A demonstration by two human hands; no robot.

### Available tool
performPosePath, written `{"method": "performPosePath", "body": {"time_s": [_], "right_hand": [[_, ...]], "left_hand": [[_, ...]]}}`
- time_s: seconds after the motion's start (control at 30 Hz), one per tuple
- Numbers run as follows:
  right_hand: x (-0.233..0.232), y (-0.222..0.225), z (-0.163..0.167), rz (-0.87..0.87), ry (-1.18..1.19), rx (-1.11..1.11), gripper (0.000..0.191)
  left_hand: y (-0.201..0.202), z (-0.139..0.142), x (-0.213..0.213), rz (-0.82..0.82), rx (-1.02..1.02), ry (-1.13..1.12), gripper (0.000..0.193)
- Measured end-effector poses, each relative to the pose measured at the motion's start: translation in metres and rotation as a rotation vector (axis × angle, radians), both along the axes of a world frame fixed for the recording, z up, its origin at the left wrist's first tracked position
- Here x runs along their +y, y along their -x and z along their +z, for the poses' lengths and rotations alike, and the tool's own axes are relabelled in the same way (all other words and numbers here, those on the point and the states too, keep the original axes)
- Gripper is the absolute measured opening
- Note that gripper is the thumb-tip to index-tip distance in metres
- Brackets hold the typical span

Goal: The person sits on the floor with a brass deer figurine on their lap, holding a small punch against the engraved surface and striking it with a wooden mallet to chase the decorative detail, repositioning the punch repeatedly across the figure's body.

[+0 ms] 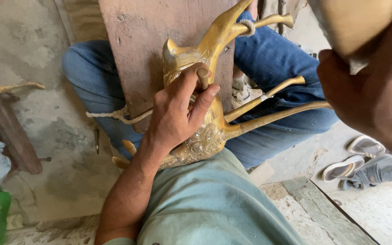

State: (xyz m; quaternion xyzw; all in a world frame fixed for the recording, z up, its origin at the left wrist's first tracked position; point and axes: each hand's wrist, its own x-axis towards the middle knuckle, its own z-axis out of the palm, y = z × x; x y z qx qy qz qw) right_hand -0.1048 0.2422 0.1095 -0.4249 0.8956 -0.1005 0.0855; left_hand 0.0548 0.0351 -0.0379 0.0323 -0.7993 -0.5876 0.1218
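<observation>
From where I watch, the main risk sits in the centre of the frame: my left hand [180, 113] pinches a short punch-like tool [203, 77] against the brass animal figure [205, 113], and my right hand [373, 90], raised at the upper right, carries a wooden mallet [355, 22] close to the lens. I judge that a blow landing off the small tool head could strike the thumb or forefinger wrapped just beside it, or skid the tip across the engraved flank and mar the pattern. The figure lies on its side across my lap on a wooden board [137, 45], tied down with rope [114, 115] near the middle left and another loop around a leg at the top centre; if that lashing is slack, the piece could rock under impact. Its thin legs stick out toward the right, unsupported, and could bend. As for grip, the left fingers are closed round the tool, palm resting on the figure. The right hand is curled firmly about the mallet, though its fingertips are out of view.
</observation>
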Motion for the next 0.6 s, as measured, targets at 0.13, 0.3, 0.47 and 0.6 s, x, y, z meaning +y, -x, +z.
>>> {"method": "performPosePath", "body": {"time_s": [0.13,0.3,0.47,0.6], "right_hand": [[-0.006,-0.002,0.002,0.11,-0.178,0.263,0.057],[-0.014,-0.004,0.005,-0.016,-0.03,0.07,0.058],[-0.012,-0.006,0.007,-0.07,0.026,-0.043,0.06],[-0.007,-0.012,0.008,0.005,-0.093,0.082,0.056]], "left_hand": [[0.0,-0.001,-0.001,-0.007,0.007,0.041,0.028],[-0.001,-0.002,-0.001,0.002,0.02,0.039,0.028],[-0.001,-0.001,-0.001,0.013,-0.007,0.062,0.029],[-0.001,-0.001,-0.002,-0.005,0.006,0.021,0.025]]}}
